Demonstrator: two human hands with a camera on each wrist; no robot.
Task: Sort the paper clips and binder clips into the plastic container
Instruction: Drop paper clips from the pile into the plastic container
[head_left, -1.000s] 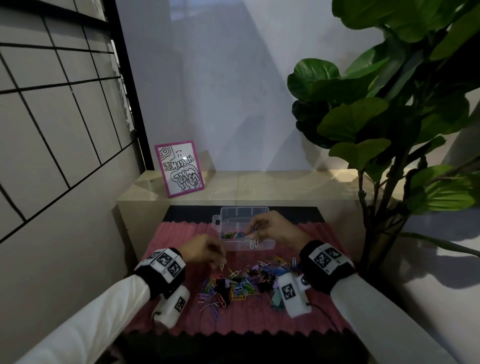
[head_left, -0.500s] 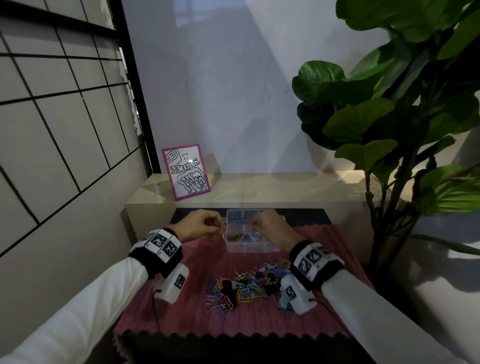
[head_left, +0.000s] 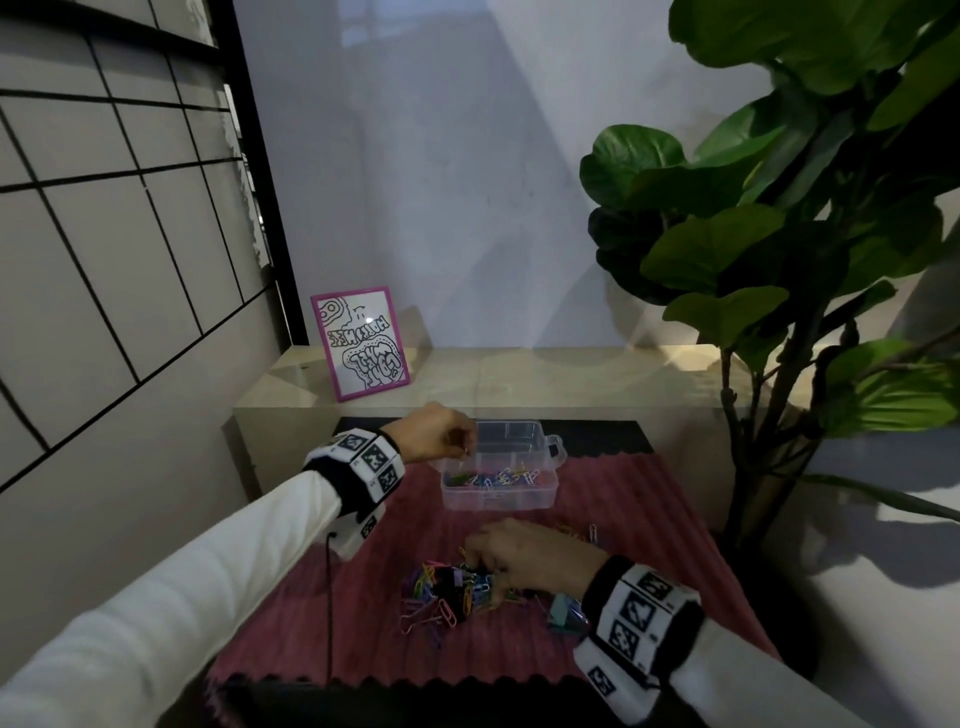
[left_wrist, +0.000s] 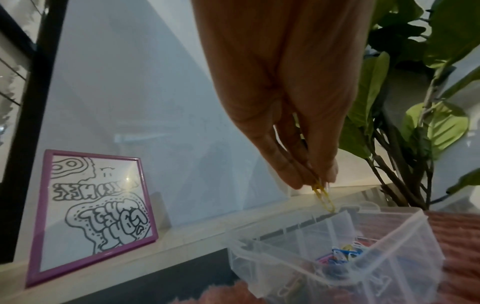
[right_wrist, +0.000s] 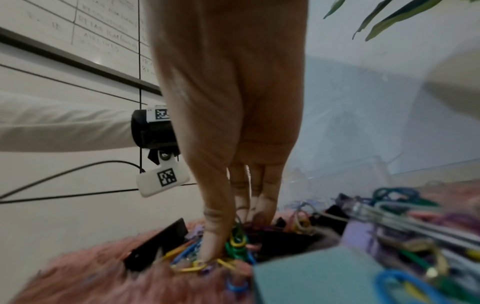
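1. The left hand (left_wrist: 280, 98) hangs over the left rim of the clear plastic compartment container (head_left: 498, 496), its thumb and fingertips (left_wrist: 293, 181) pressed together on the top of a yellow paper clip (left_wrist: 323, 196), which dangles just above the container's far compartments.
2. Half a second ago this hand was at the same rim while the right hand was over the container too; a second ago the left hand was down at the pile. So the left hand has carried one clip across and is ready to drop it.
3. The right hand (head_left: 524, 551) has gone back from the container to the heap of coloured paper clips and black and pastel binder clips (head_left: 452, 592) on the pink fluffy mat (head_left: 649, 519).
4. In the right wrist view its fingers (right_wrist: 213, 232) point down into the heap, thumb and forefinger closing around green and yellow clips; whether they have a firm hold yet I cannot tell.
5. The near compartments already hold several coloured clips, but most of the heap remains on the mat, so I judge the sorting to be at an early stage, the hands working in turn.
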